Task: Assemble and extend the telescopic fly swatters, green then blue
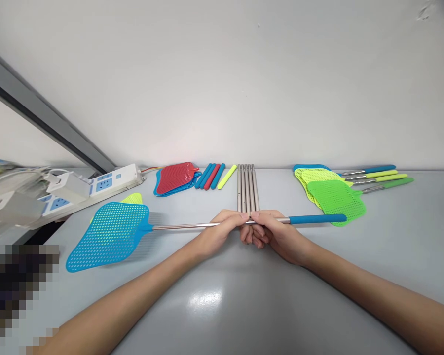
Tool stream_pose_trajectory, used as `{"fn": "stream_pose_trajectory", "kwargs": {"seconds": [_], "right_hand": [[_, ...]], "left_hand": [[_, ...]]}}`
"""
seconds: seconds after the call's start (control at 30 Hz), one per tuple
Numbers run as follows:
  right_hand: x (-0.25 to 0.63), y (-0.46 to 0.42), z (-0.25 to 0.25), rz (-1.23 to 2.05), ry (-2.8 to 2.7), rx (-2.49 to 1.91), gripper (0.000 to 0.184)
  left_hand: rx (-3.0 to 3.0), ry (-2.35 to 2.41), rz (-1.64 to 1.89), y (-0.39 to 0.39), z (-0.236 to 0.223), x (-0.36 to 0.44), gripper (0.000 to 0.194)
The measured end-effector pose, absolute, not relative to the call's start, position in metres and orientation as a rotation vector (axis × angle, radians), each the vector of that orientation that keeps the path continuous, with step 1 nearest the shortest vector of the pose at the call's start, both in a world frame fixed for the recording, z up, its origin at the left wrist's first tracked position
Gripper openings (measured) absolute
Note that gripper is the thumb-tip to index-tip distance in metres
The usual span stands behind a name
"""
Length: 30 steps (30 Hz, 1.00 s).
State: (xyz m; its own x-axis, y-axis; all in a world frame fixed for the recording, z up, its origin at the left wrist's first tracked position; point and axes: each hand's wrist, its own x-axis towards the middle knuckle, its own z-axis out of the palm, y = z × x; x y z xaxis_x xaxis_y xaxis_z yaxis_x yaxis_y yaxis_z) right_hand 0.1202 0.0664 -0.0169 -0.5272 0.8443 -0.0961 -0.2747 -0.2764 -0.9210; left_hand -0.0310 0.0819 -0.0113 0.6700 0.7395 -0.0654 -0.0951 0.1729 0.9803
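A fly swatter with a blue mesh head, a metal rod and a blue grip lies across both my hands, its head to the left. My left hand is closed around the rod near its middle. Close beside it, my right hand is closed on the rod just left of the blue grip. The thumbs nearly meet on top of the rod, and the fingers curl beneath it. Just beyond my hands lies a row of several bare metal rods. Under the blue mesh head, a yellow-green swatter head partly shows.
Several loose coloured grips lie left of the rods. Farther left are red and blue swatter heads. Swatters with grips are stacked at the right. A power strip with plugged-in adapters stands at the left, and a wall rises behind.
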Motion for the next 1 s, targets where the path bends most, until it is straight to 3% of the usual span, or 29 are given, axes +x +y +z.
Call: {"fn": "stream_pose_trajectory", "kwargs": {"seconds": [1.0], "right_hand": [[0.1207,0.0662,-0.0169,1.877,-1.186,-0.766,0.038]], "left_hand": [[1.268,0.687,0.666,0.0799,-0.0096,-0.0289,0.037]]}}
